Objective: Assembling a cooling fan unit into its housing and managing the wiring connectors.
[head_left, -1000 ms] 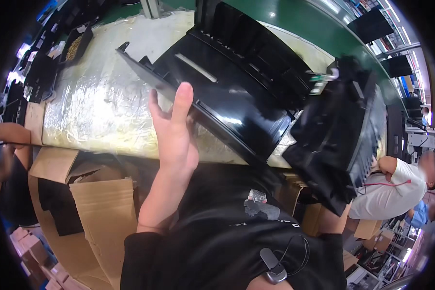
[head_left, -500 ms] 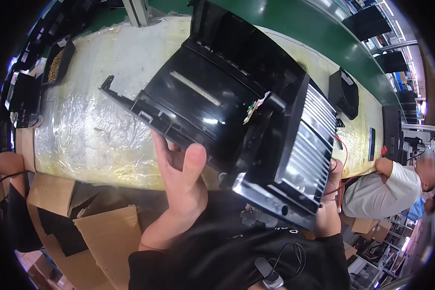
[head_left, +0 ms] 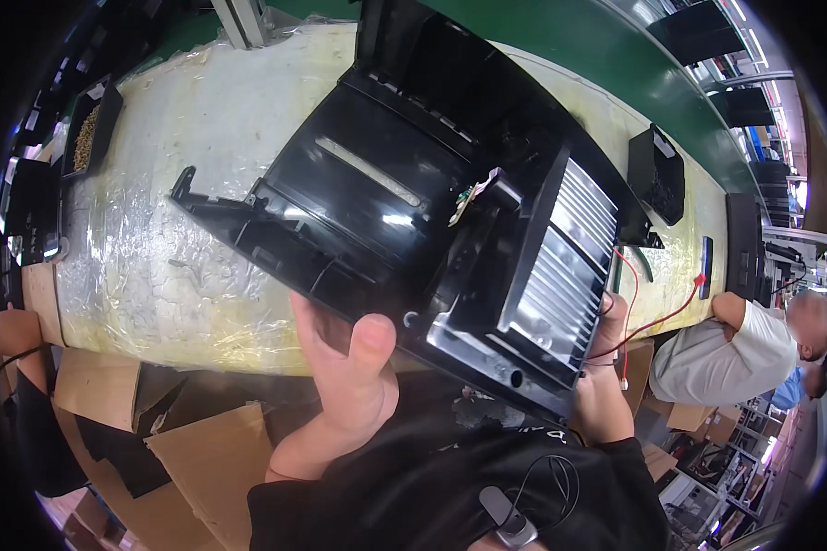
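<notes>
A large black plastic housing [head_left: 340, 197], tilted above the table, has a hollow interior with a pale slot in its floor. My left hand [head_left: 354, 367] supports its near left edge from below; the thumb points up and the other fingers are partly hidden under the rim. At the right end my right hand [head_left: 608, 332] holds the housing beside its silver ribbed metal panel [head_left: 562, 257]. Inside, near that panel, sits a small green and white circuit piece [head_left: 471, 200]. Thin red wires [head_left: 657, 323] with a connector hang at the right side.
The table [head_left: 156, 239] is wrapped in wrinkled clear film. A bin of small brass-coloured parts [head_left: 87, 133] stands at the left, another black bin [head_left: 657, 174] at the right. Open cardboard boxes [head_left: 216, 468] lie below the near edge. A person in a light shirt [head_left: 717, 367] is at the right.
The housing has shifted a little left and its angle has changed slightly, both hands still on it. More of the red wires now shows at the right.
</notes>
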Motion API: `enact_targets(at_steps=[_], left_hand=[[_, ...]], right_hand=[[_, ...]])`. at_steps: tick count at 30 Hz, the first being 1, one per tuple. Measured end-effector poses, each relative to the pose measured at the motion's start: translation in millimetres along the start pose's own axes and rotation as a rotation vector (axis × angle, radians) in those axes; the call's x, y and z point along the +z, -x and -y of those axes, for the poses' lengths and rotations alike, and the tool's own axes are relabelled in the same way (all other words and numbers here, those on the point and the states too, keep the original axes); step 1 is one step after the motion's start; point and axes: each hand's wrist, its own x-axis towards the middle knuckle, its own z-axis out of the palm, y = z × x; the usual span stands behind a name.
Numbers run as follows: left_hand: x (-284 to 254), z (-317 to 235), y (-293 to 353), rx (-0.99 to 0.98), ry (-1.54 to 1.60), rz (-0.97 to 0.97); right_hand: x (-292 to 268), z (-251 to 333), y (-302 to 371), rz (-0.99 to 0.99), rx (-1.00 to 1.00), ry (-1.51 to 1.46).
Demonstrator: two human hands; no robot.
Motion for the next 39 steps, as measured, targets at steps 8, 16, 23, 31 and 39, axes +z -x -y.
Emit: enact_targets(at_steps=[8, 16, 23, 31, 39], left_hand=[[-1, 3, -5, -0.002, 0.028, -0.002], [-3, 2, -1, -0.053, 0.026, -0.039], [-3, 5, -6, -0.022, -0.063, -0.004], [-4, -7, 18, 0.094, -0.344, 0.007], [-2, 29, 59, 0.134, -0.435, 0.165]], right_hand=[[-12, 2, -10, 0.015, -0.035, 0.074], [-18, 11, -6, -0.122, 0.061, 0.079], [-20, -1, -1, 0.069, 0.092, 0.141], [-59, 41, 68, 0.079, 0.283, 0.564], [-19, 190, 56, -0.144, -0.648, 1.543]])
